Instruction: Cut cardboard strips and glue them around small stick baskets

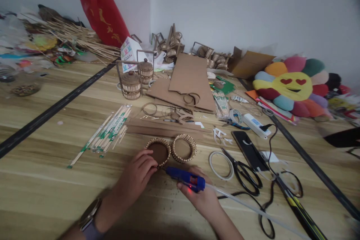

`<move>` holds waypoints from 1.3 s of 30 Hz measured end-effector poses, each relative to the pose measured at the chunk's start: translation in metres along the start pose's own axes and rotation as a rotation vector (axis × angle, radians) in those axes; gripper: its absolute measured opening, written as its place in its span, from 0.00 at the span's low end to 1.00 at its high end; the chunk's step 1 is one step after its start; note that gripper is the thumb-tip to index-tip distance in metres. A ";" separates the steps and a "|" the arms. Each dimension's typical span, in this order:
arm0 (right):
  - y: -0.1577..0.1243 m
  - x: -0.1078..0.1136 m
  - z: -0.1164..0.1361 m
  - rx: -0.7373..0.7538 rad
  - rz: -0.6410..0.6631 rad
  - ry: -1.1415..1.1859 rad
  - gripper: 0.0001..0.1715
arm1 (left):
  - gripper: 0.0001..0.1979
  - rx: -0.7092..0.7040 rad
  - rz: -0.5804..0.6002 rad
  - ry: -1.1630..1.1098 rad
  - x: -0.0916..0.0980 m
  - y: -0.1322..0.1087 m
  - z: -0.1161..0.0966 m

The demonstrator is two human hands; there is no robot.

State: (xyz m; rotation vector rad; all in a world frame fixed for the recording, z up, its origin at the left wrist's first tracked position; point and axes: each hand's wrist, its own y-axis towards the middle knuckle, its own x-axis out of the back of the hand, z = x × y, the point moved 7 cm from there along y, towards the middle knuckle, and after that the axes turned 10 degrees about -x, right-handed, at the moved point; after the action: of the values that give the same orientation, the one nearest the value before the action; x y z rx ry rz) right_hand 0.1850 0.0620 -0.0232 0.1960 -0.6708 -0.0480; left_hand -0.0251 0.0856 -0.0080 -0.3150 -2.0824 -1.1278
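My right hand (pixel 199 191) is wrapped round a blue hot glue gun (pixel 182 177) with a red light. A long clear glue stick (pixel 242 200) trails out of its back. The gun's nozzle points left, close to the near rim of a round basket (pixel 168 152) of short wooden sticks with a brown base. My left hand (pixel 142 167) grips that basket at its left near edge, fingertips over the rim. A second round stick basket (pixel 194 151) stands right beside it, touching or nearly so.
Wrapped chopsticks (pixel 112 129) lie at left; cardboard sheets (pixel 189 73) and finished lidded baskets (pixel 131 86) are behind. At right are a tape roll (pixel 232 172), scissors (pixel 244 174), a phone (pixel 247 150), a power strip (pixel 256 125), a utility knife (pixel 299 210) and a flower cushion (pixel 292 86).
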 end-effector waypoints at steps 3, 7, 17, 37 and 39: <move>0.000 0.001 -0.002 -0.017 -0.015 0.014 0.11 | 0.10 -0.010 -0.008 0.000 0.001 0.001 -0.001; 0.000 0.001 -0.001 -0.034 -0.015 0.003 0.11 | 0.10 -0.007 -0.007 0.004 0.001 0.001 -0.001; 0.000 0.001 -0.001 -0.040 -0.060 -0.011 0.12 | 0.10 -0.010 -0.004 0.014 0.002 0.002 -0.002; -0.001 -0.002 -0.002 -0.045 -0.046 -0.011 0.11 | 0.09 -0.007 -0.041 0.041 0.002 0.003 -0.003; -0.001 -0.003 -0.001 -0.039 -0.039 -0.012 0.12 | 0.09 -0.007 -0.043 0.040 0.002 0.003 -0.004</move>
State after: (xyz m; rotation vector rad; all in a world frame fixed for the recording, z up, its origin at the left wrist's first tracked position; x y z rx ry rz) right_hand 0.1837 0.0616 -0.0260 0.1711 -0.6773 -0.0992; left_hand -0.0230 0.0842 -0.0039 -0.2505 -2.0596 -1.1578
